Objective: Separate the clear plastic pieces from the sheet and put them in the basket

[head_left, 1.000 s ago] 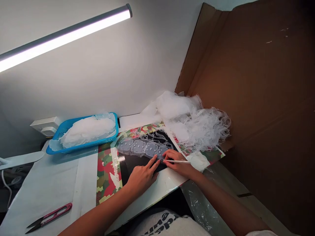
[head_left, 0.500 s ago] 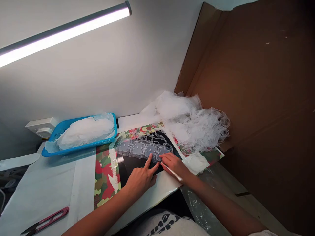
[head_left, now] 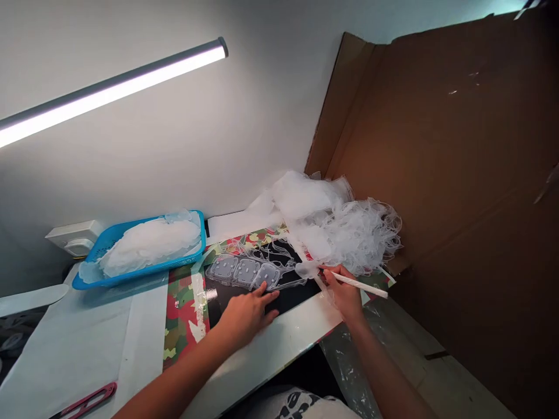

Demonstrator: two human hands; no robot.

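Note:
A strip of clear plastic pieces (head_left: 245, 272) lies on a black mat (head_left: 262, 297) that sits on a camouflage-patterned board (head_left: 186, 305). My left hand (head_left: 247, 314) lies flat on the mat, fingers stretched out, fingertips pressing the strip's near edge. My right hand (head_left: 343, 291) is closed round a thin white stick (head_left: 362, 286) and pinches one clear piece (head_left: 307, 269) lifted off the strip's right end. A tangle of clear plastic offcuts (head_left: 345, 227) is piled just behind my right hand.
A blue basket (head_left: 94, 273) of clear pieces stands at the back left. Pink thread snips (head_left: 87, 401) lie at the near left on a white cloth. A brown cardboard wall (head_left: 458, 174) closes off the right. A lit tube lamp (head_left: 113, 87) hangs above.
My right hand has moved right, away from the strip, carrying one clear piece with the stick. The strip is one piece shorter. My left hand stays pressed on it.

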